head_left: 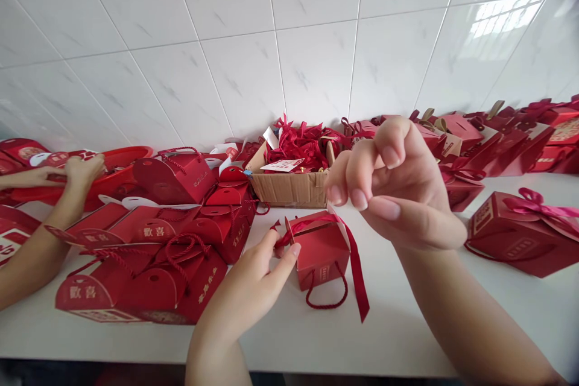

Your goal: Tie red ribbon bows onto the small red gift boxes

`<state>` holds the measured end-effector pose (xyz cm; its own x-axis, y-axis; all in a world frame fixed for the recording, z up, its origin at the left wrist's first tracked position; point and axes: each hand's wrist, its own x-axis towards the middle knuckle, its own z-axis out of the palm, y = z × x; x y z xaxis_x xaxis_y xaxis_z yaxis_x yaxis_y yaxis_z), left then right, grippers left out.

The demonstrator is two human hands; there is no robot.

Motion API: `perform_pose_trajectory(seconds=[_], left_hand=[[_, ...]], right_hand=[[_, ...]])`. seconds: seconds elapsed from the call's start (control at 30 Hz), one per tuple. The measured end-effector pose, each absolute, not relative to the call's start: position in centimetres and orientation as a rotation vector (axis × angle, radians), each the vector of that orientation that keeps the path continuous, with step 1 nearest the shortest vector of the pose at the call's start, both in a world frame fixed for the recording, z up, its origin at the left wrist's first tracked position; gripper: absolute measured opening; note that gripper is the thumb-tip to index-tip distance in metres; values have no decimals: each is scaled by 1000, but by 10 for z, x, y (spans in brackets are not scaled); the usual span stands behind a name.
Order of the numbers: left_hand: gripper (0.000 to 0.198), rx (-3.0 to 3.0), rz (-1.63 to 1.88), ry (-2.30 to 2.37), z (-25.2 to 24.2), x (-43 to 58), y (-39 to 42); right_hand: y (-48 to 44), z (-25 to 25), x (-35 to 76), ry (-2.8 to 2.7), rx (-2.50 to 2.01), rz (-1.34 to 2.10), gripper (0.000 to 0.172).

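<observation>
A small red gift box [323, 253] stands on the white table in front of me, its twisted cord handle [328, 304] hanging down the near side. Dark red ribbon [357, 268] crosses its top, with one long tail falling to the table on the right. My left hand [253, 286] grips the box's left side, thumb on the edge and fingers beside the ribbon's left end. Raised above and right of the box, my right hand [398, 193] has its fingers curled and thumb pressed to a fingertip; nothing shows between them.
A cardboard carton [289, 189] of red ribbons stands against the tiled wall. Red boxes [145, 283] crowd the left, and a ribboned box [525, 238] sits at right before more rows. Another person's hands [84, 172] are by a red basin [122, 172].
</observation>
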<state>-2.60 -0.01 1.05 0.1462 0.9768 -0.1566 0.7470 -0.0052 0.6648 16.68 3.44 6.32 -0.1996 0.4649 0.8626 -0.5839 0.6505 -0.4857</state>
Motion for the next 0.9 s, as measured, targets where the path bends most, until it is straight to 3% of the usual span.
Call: perform_pose_trajectory(seconds=[0.9], left_hand=[[52, 1811, 442, 1686, 9, -29, -1]], right_hand=[[36, 62, 165, -1549, 115, 894, 38]])
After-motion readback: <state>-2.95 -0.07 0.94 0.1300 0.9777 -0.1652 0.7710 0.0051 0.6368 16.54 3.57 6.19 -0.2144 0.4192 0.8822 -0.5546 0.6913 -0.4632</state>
